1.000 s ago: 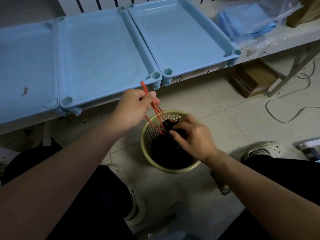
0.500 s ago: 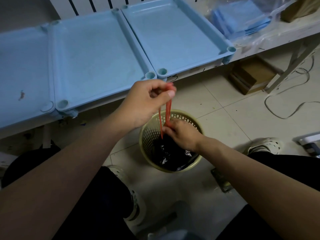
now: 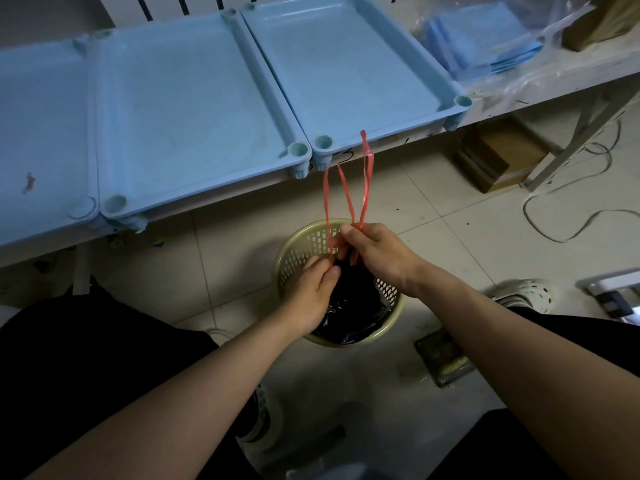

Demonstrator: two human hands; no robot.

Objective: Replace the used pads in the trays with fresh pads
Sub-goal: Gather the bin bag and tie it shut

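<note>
Seen from above, both hands meet over a yellow basket [image 3: 300, 252] on the floor. The right hand [image 3: 379, 256] pinches the red drawstring [image 3: 364, 181], its loops standing upright; the left hand [image 3: 310, 292] pinches the gathered neck of the black bag [image 3: 353, 301] just below. Three blue trays [image 3: 267, 85] on the shelf beyond show no pads. The fresh pads [image 3: 485, 36], stacked in clear plastic, lie up and right, nearer the right hand, open floor between

Glossy black plastic bag [image 3: 349, 303]
</note>
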